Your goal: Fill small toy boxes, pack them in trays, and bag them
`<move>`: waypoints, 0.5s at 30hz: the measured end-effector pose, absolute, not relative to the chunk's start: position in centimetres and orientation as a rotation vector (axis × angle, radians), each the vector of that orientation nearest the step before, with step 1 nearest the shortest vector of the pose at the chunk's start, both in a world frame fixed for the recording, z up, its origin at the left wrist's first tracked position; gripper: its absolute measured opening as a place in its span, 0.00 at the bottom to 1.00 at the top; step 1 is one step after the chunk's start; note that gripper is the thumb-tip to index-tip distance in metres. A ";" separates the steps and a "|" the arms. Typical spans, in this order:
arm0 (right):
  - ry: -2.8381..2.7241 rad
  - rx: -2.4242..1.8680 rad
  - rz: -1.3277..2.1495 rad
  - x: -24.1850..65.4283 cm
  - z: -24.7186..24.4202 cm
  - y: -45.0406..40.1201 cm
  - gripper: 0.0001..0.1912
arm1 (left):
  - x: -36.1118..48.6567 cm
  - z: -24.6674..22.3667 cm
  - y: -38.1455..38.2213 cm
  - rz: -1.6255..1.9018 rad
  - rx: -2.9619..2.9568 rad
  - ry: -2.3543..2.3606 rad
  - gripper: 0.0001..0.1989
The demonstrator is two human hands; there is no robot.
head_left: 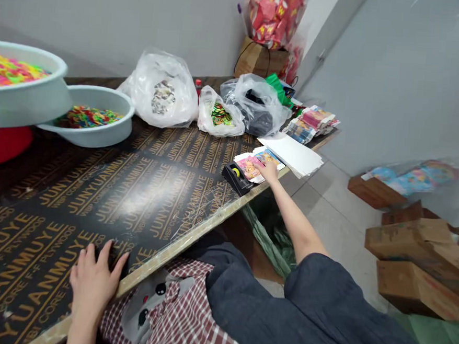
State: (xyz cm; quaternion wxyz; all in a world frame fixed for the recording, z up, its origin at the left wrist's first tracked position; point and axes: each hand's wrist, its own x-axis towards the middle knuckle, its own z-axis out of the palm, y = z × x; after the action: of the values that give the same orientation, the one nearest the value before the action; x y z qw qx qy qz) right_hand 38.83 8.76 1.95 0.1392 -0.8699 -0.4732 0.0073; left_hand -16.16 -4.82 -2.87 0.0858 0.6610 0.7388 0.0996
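My left hand (95,278) lies palm down on the dark plywood table (133,197) near its front edge, with the fingers spread and nothing held. At the far right end of the table, my right hand (268,170) rests on printed cards with its fingers stretched out over a pink card (248,166). Beside it is a blue printed card (268,157), partly covered by the hand. A black tape dispenser (237,180) with yellow tape stands just left of the cards. A stack of white cards (293,153) sits behind my right hand, reaching over the table edge.
Pale basins (110,132) of small colourful pieces stand at the left, above a red basin (7,148). Along the wall are a plastic bag of silvery pieces (164,96), a smaller bag (221,114), a dark-filled bag (261,111) and printed packs (311,122). Cardboard boxes (413,242) lie on the floor.
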 end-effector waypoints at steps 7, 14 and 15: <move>-1.235 -2.685 0.205 41.8 -0.3 7.7 0.49 | -16.4 -3.3 -4.2 0.442 1.912 2.262 0.26; -1.232 -2.751 0.466 43.0 0.3 9.7 0.59 | -16.7 -2.8 -4.2 0.305 2.034 2.163 0.36; -1.237 -2.751 0.474 43.1 0.3 9.9 0.60 | -16.7 -2.8 -4.2 0.311 2.033 2.173 0.35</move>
State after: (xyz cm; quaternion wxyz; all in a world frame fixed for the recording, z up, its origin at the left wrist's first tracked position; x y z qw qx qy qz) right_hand 43.13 9.86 0.30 0.0442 -0.9002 -0.4047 0.1550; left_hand -16.66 -4.24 -2.80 0.0746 0.6777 0.7242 0.1035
